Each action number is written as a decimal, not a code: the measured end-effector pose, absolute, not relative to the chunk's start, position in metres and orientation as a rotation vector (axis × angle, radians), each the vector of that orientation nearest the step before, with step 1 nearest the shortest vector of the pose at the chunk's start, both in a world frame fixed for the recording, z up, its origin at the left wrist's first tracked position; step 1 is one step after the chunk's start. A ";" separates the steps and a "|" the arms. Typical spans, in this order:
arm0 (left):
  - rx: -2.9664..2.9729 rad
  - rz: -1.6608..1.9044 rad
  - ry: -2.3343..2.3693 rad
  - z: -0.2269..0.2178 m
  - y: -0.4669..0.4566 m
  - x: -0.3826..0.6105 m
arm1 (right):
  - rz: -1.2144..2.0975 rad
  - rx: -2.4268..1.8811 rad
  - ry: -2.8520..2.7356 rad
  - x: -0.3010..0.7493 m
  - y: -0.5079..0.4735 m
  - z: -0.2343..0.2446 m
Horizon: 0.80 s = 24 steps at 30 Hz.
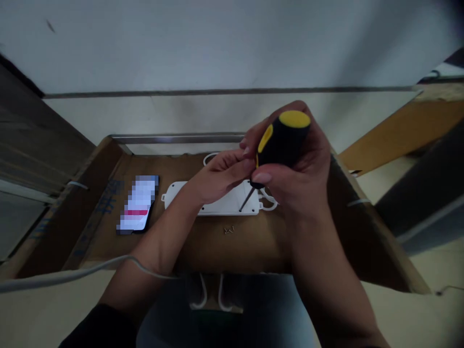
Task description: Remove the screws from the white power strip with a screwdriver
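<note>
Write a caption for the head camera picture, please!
Right hand grips a yellow-and-black screwdriver, left hand beside it, tip on a white power strip.

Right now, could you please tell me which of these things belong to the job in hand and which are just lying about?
Job: yellow-and-black screwdriver in the right hand; white power strip; small screws.
Lying about: phone; pale cable.

Screwdriver handle [284,140]: matt black and yellow plastic; shaft [247,199]: dark metal; power strip casing [184,197]: smooth white plastic; box [217,246]: matt brown cardboard.
</note>
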<state>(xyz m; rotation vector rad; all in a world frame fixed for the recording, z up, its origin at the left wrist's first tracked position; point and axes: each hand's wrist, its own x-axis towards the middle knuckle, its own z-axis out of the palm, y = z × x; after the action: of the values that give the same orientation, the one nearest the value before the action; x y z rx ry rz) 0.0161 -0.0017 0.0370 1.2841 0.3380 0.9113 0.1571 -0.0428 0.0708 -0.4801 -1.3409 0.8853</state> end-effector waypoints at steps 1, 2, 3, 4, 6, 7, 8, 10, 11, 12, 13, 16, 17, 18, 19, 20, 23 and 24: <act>1.273 0.914 0.318 0.037 -0.002 0.016 | 0.849 -0.475 -1.342 0.156 -0.039 0.067; 1.264 0.922 0.288 0.037 -0.002 0.016 | 0.829 -0.477 -1.346 0.156 -0.036 0.065; 1.252 0.946 0.269 0.037 -0.002 0.016 | 0.825 -0.466 -1.354 0.156 -0.034 0.064; 1.246 0.967 0.247 0.038 -0.003 0.017 | 0.839 -0.452 -1.359 0.157 -0.033 0.064; 1.244 0.982 0.197 0.041 -0.004 0.019 | 0.959 -0.466 -1.377 0.160 -0.034 0.068; 1.245 0.979 0.182 0.042 -0.004 0.020 | 1.043 -0.482 -1.379 0.162 -0.036 0.072; 1.247 0.970 0.180 0.043 -0.005 0.021 | 1.127 -0.500 -1.381 0.165 -0.038 0.075; 1.256 0.949 0.206 0.043 -0.005 0.020 | 1.271 -0.537 -1.410 0.169 -0.042 0.081; 1.262 0.943 0.223 0.042 -0.005 0.020 | 1.279 -0.538 -1.409 0.170 -0.043 0.082; 1.266 0.938 0.240 0.041 -0.005 0.019 | 1.243 -0.517 -1.403 0.170 -0.044 0.082; 1.265 0.935 0.255 0.040 -0.005 0.018 | 1.184 -0.489 -1.396 0.169 -0.044 0.081; 1.272 0.915 0.244 0.036 -0.004 0.019 | 1.011 -0.431 -1.335 0.165 -0.043 0.077; 1.275 0.919 0.231 0.035 -0.004 0.020 | 0.998 -0.434 -1.330 0.164 -0.042 0.076; 1.279 0.936 0.210 0.035 -0.004 0.022 | 0.995 -0.453 -1.326 0.163 -0.042 0.076; 1.282 0.954 0.193 0.035 -0.004 0.023 | 1.003 -0.475 -1.326 0.164 -0.041 0.077; 1.285 0.972 0.187 0.035 -0.004 0.024 | 1.033 -0.486 -1.339 0.164 -0.041 0.078; 1.303 0.973 0.227 0.039 -0.005 0.023 | 1.244 -0.459 -1.375 0.168 -0.042 0.083; 1.310 0.958 0.245 0.040 -0.005 0.022 | 1.307 -0.441 -1.377 0.169 -0.042 0.084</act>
<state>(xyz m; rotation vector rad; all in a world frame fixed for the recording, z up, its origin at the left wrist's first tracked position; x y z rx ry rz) 0.0216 -0.0050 0.0395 1.3100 0.2446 0.9578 0.1688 -0.0423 0.0837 -0.4413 -1.3773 1.3067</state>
